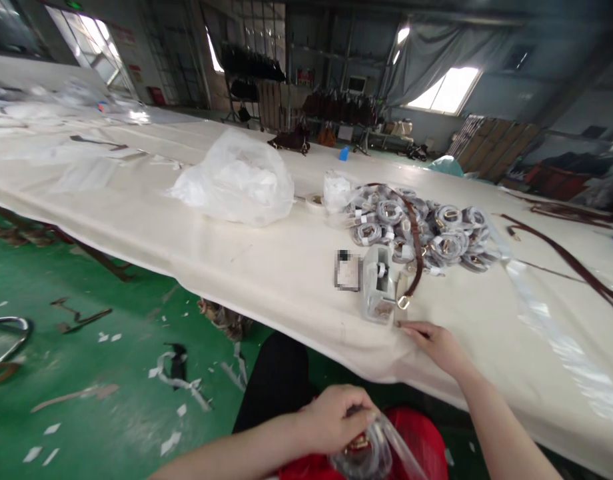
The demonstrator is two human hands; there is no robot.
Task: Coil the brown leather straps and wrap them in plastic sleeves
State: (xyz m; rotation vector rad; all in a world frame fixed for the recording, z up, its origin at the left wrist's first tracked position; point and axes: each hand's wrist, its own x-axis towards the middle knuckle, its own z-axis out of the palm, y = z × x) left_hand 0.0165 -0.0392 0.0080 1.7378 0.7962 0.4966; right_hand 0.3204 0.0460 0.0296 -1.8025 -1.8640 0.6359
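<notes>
My left hand [334, 419] is low over my lap, its fingers closed round a coiled strap in a clear plastic bag [367, 453]. My right hand [436, 343] rests on the near edge of the cream-covered table [266, 267], fingers pinched on the cloth just below a clear tape dispenser [377, 283]. A brown strap with a metal clasp [411, 253] runs from beside the dispenser up into a pile of bagged coiled straps [421, 227]. What the right fingers pinch, if anything, is too small to see.
A bulging white plastic bag [236, 180] and a tape roll [315, 201] lie further back. Long brown straps [571, 263] and a clear plastic strip [551, 327] lie at right. A red stool [421, 433] is under me. Scraps litter the green floor [101, 373].
</notes>
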